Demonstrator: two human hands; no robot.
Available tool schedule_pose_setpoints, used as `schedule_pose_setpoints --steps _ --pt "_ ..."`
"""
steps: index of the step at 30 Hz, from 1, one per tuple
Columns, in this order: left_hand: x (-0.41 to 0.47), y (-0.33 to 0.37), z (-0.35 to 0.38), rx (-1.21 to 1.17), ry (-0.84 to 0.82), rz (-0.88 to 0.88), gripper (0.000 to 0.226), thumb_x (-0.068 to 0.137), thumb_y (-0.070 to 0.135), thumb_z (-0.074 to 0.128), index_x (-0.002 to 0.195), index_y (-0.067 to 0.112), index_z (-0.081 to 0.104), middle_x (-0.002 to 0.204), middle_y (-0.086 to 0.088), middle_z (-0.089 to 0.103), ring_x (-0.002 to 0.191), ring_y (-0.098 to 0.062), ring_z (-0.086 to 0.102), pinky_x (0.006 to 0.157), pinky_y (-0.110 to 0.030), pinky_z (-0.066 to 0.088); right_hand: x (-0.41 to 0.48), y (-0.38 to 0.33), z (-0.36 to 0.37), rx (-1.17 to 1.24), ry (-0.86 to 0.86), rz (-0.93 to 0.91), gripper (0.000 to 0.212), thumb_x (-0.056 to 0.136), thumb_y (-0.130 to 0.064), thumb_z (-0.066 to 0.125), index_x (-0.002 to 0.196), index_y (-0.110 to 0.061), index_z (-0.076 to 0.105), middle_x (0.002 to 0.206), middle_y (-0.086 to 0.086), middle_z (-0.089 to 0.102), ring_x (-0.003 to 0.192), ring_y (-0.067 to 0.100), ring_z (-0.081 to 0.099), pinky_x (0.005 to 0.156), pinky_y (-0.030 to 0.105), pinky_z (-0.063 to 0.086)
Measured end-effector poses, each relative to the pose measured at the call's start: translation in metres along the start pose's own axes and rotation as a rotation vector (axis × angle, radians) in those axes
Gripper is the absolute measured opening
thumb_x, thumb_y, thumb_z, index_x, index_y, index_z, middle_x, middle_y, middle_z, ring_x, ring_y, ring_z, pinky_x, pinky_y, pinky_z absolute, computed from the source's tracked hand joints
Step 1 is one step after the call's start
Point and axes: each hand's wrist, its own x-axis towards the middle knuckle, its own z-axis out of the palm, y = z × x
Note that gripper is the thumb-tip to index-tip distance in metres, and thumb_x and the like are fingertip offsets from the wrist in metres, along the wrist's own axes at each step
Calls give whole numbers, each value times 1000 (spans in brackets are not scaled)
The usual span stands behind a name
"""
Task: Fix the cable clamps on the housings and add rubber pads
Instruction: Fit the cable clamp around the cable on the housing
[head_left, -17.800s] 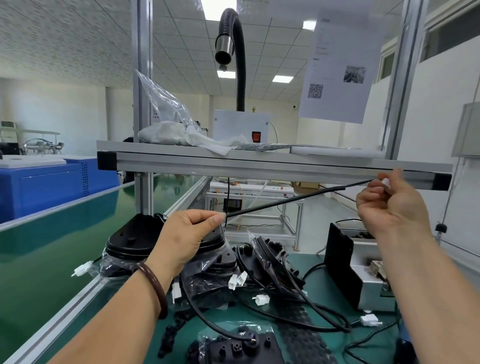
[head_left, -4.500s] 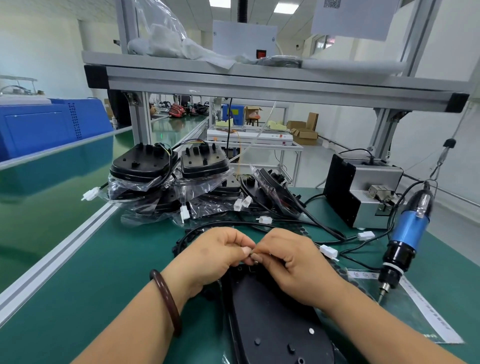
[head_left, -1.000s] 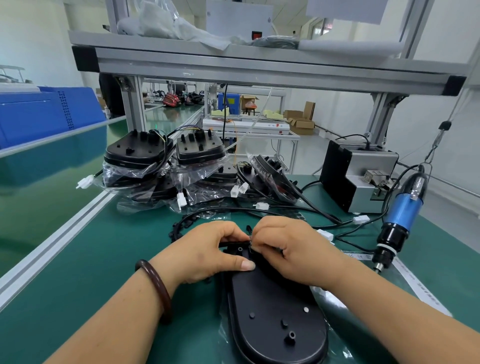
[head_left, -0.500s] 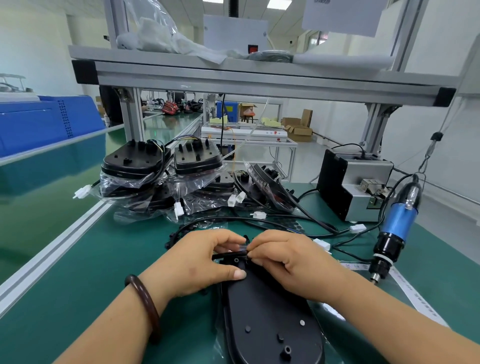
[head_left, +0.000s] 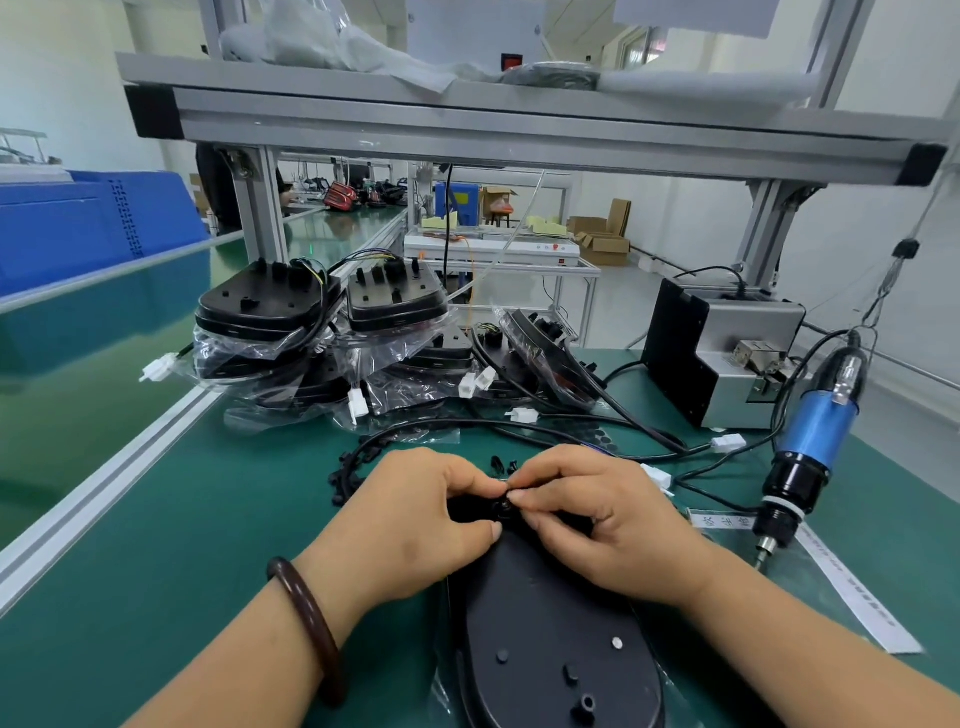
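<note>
A flat black housing (head_left: 550, 639) lies on the green mat right in front of me, its far end under my hands. My left hand (head_left: 415, 514) curls over that far end, thumb against the housing edge. My right hand (head_left: 602, 525) pinches a small black cable clamp (head_left: 503, 512) at a post on the housing, its fingertips meeting those of my left hand. The black cable (head_left: 467, 426) curves away behind my hands. Loose black clamps (head_left: 497, 464) and a strip of black rubber pads (head_left: 345, 473) lie just beyond.
Stacks of bagged black housings (head_left: 322, 332) with white connectors stand at the back. A blue electric screwdriver (head_left: 810, 441) hangs at the right, tip near a white label strip (head_left: 852, 587). A grey screw feeder box (head_left: 727, 358) sits behind it. An aluminium rail (head_left: 104, 488) edges the mat at left.
Both hands stay on the far end of the housing; the fingertips have drawn closer together over the clamp, and the cable section seen between them half a second ago is now covered.
</note>
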Motion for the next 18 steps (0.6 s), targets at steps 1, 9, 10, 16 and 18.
schedule_pose_setpoints --steps 1,9,10,16,18 --pt "0 0 0 11 3 -3 33 71 26 75 103 36 71 102 24 69 96 14 59 93 -14 46 0 0 0 -1 10 -7 14 81 -3 70 92 -6 77 98 2 70 87 8 66 79 20 52" --pt "0 1 4 -23 67 -48 15 74 40 75 89 38 74 82 24 70 80 8 63 80 -19 51 -4 -4 -5 14 134 82 29 77 2 67 106 -2 70 103 4 70 99 11 65 87 27 53" --pt "0 1 7 -22 101 -49 11 75 42 74 85 38 74 78 25 70 77 8 62 77 -18 50 -3 -8 -10 46 181 132 29 77 1 66 106 -3 70 102 3 70 96 11 66 85 28 55" --pt "0 -1 12 -12 160 -48 10 74 50 72 76 40 71 75 32 65 74 8 59 64 -9 44 0 -9 -75 164 702 423 19 89 -19 63 95 -35 70 85 -9 72 73 3 68 65 13 54" --pt "0 -2 14 0 176 -37 11 74 51 71 76 40 70 75 32 64 73 9 57 63 -8 42 -12 6 -104 125 988 546 10 84 -35 63 91 -36 69 82 -12 71 73 -2 64 71 13 53"
